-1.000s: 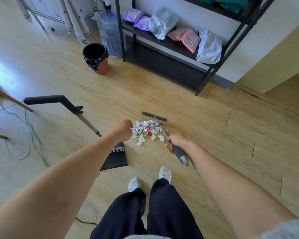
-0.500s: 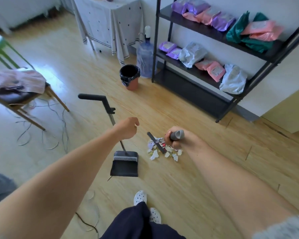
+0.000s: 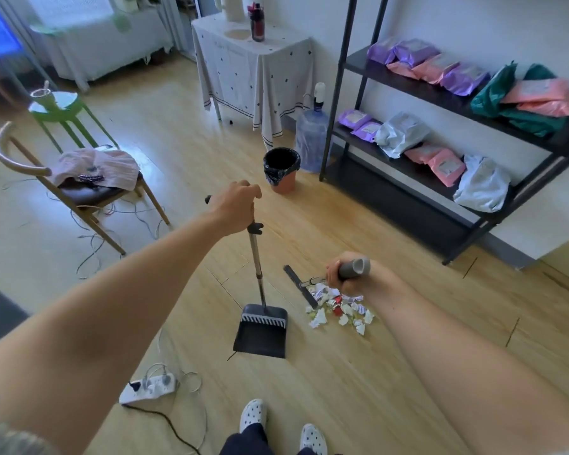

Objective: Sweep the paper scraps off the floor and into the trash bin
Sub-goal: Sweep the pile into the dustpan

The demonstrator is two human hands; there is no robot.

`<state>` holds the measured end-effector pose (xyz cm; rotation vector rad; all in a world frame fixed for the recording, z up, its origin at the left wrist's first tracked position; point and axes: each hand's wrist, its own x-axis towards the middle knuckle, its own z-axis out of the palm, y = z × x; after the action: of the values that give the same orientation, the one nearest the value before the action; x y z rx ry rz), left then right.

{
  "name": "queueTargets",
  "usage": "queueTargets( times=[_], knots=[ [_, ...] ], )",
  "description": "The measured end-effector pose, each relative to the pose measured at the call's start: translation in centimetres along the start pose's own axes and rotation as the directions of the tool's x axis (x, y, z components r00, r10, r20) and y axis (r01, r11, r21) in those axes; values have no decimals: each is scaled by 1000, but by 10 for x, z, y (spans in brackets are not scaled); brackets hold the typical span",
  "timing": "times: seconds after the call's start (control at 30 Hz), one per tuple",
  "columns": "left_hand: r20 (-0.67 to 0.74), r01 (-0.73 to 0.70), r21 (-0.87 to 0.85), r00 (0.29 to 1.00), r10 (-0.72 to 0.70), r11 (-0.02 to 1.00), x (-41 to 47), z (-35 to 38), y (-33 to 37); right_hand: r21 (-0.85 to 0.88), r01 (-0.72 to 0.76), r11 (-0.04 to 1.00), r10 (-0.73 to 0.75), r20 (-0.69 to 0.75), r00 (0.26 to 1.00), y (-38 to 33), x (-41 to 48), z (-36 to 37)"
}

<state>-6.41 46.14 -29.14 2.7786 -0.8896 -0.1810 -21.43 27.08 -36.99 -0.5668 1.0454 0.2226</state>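
Note:
A small heap of paper scraps (image 3: 339, 311), white with bits of red, lies on the wooden floor. My right hand (image 3: 349, 274) grips the grey handle of a broom whose dark head (image 3: 300, 286) rests at the heap's left edge. My left hand (image 3: 235, 208) holds the top handle of a long-handled black dustpan (image 3: 262, 331), which stands on the floor just left of the scraps. The trash bin (image 3: 281, 170), orange with a black liner, stands further back near the shelf.
A black metal shelf (image 3: 440, 178) with plastic bags runs along the right wall. Beside the bin are a water bottle (image 3: 311, 142) and a cloth-covered table (image 3: 253, 67). A wooden chair (image 3: 76, 188) with cables under it is at left. A power strip (image 3: 148, 387) lies near my feet.
My view has lifted, showing more of the room. My left hand rose up the dustpan's pole to grip its top handle, and the pan now stands upright beside the scraps.

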Motion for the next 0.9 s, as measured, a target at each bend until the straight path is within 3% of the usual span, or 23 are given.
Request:
queueTargets(
  times=[0.13, 0.33, 0.43, 0.67, 0.9],
  knots=[
    [147, -46, 118, 989, 28, 992, 22, 12, -29, -152, 17, 988, -25, -46, 999, 4, -5, 4],
    [316, -61, 134, 949, 16, 989, 47, 41, -62, -92, -149, 984, 136, -135, 981, 12, 12, 9],
    [309, -79, 119, 950, 38, 990, 56, 52, -71, -141, -156, 978, 132, -169, 977, 17, 21, 11],
    [224, -143, 180, 969, 101, 973, 68, 70, -72, -6, -123, 992, 119, -228, 966, 26, 40, 7],
    [321, -219, 161, 934, 159, 962, 79, 62, -71, 86, -74, 994, 90, -193, 977, 14, 17, -11]
  ],
)
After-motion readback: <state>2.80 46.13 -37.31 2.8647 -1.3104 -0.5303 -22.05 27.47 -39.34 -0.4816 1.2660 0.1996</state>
